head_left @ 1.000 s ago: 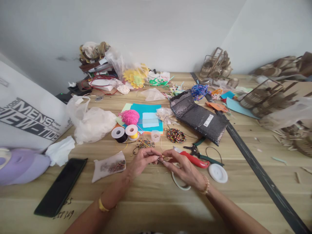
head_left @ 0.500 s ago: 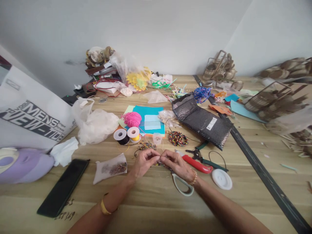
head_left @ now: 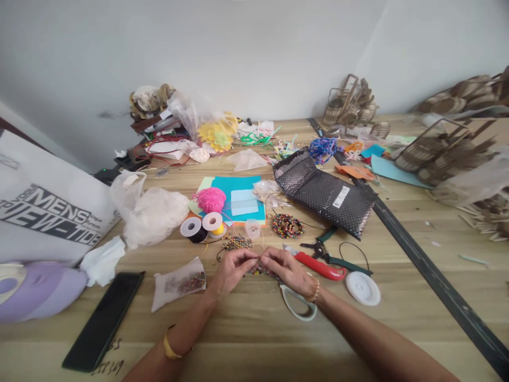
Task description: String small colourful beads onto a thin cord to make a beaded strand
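My left hand [head_left: 230,269] and my right hand [head_left: 287,269] are both pinched, fingertips almost meeting above the table. Whatever lies between the fingers is too small to make out. Under them, several colourful beads [head_left: 258,269] are partly hidden. Just beyond are more loose beads [head_left: 237,243], a small clear tub [head_left: 253,228] and a coil of strung beads [head_left: 287,226]. Scissors with a pale handle [head_left: 299,307] lie below my right wrist, their blades covered. A red-handled tool [head_left: 320,265] is right of that hand. Left of my left hand sits a white pouch [head_left: 178,284] with beads showing through.
Spools of black [head_left: 191,229] and yellow cord [head_left: 217,225] stand by pink yarn [head_left: 211,199]. A black bubble mailer [head_left: 328,193], green-handled pliers [head_left: 318,249] and a white lid [head_left: 362,288] lie to the right. A black phone-like slab [head_left: 105,321] lies left.
The view has shifted slightly, so most table items sit a little further left. Both hands keep their pinch close together, with only a small shift of the fingers.
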The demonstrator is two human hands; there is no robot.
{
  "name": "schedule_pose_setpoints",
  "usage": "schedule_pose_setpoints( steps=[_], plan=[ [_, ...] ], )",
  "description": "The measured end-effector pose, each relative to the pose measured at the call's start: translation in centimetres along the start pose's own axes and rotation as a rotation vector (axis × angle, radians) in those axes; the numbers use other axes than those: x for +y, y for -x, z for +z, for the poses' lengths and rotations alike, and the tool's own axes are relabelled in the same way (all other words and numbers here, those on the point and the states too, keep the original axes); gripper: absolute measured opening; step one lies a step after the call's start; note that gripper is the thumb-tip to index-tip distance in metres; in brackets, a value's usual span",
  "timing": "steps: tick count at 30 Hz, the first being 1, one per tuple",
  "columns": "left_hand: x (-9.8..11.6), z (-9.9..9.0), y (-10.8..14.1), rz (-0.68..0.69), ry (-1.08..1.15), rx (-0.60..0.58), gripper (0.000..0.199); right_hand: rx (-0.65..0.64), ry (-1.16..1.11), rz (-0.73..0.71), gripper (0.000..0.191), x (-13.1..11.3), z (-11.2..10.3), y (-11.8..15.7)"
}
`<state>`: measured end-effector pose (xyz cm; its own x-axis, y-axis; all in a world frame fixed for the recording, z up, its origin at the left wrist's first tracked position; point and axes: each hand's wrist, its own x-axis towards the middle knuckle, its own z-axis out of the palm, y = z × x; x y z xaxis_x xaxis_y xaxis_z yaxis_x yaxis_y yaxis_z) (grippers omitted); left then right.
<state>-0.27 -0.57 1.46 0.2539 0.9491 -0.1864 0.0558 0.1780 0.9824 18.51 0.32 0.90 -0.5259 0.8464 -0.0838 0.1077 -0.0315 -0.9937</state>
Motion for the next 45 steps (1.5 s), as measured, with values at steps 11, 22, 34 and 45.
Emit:
schedule_pose_setpoints(
  steps=[11,22,34,45],
  plan=[
    [0.43,0.49,0.35,-0.01,-0.034,0.027,0.023,0.048,0.048,-0.04,0.044,-0.22,0.08,0.11],
    [0.18,0.15,0.15,-0.009,-0.112,-0.011,0.027,0.066,0.076,-0.05,0.043,0.26,-0.05,-0.01],
    [0.32,0.63,0.51,0.095,-0.257,0.028,0.018,0.066,0.065,-0.093,0.042,0.19,0.34,0.23],
    [0.21,0.97,0.91,0.181,-0.427,0.051,0.017,0.077,-0.089,-0.028,0.045,0.35,0.23,-0.1]
  ],
)
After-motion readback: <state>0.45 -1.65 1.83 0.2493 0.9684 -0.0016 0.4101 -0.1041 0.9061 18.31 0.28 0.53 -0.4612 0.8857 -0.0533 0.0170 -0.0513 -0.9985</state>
